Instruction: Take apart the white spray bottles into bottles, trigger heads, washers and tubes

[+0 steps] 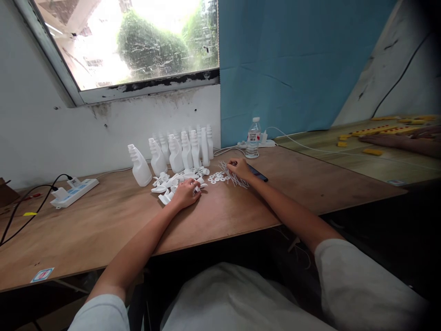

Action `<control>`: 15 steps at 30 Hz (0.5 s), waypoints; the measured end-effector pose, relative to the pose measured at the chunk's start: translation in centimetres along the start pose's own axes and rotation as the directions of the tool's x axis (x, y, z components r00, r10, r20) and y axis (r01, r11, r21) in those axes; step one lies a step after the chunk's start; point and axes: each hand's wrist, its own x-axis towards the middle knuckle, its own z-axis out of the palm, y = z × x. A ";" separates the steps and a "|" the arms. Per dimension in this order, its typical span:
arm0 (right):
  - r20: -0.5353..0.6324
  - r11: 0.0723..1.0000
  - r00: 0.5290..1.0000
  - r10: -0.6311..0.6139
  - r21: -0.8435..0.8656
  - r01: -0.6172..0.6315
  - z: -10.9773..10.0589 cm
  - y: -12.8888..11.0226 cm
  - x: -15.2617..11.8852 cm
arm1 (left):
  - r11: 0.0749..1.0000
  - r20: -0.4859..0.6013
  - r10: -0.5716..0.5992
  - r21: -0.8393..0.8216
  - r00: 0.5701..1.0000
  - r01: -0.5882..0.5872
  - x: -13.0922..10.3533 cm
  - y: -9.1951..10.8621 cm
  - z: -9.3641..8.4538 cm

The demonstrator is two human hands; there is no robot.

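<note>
My left hand rests at the right edge of a pile of white plastic spray heads, its fingers curled over a white piece; whether it grips the piece is unclear. My right hand is over thin white tubes, its thumb and fingers pinched together; anything between them is too small to make out. Between the hands lie white rings in a small cluster. Behind the pile, several white bottles without caps stand upright. A dark phone lies just right of my right hand, partly hidden by it.
A clear water bottle stands behind my right hand, near a white cable and plug. At the left is a power strip with black cords. On the adjoining table at right, another person's hands touch yellow pieces.
</note>
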 end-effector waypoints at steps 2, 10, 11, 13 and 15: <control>0.004 1.000 1.000 0.002 -0.010 -0.002 -0.1 0.0 0.0 | 1.000 -0.001 0.001 -0.003 1.000 -0.001 0.0 0.0 0.0; 0.034 0.999 0.999 0.003 -0.050 -0.001 -0.1 -0.1 0.0 | 1.000 0.000 -0.002 0.000 1.000 0.002 0.0 0.1 -0.1; 0.034 0.999 0.999 -0.001 -0.054 0.002 0.0 -0.1 0.0 | 1.000 0.000 -0.001 0.001 1.000 0.001 0.0 0.1 -0.1; 0.035 0.998 0.999 -0.008 -0.060 0.010 0.1 -0.1 0.0 | 1.000 0.000 0.000 0.002 1.000 0.000 0.0 0.0 0.0; 0.037 0.998 0.999 -0.013 -0.064 0.015 0.1 -0.1 0.0 | 1.000 -0.001 0.004 0.004 1.000 -0.004 0.0 -0.1 0.1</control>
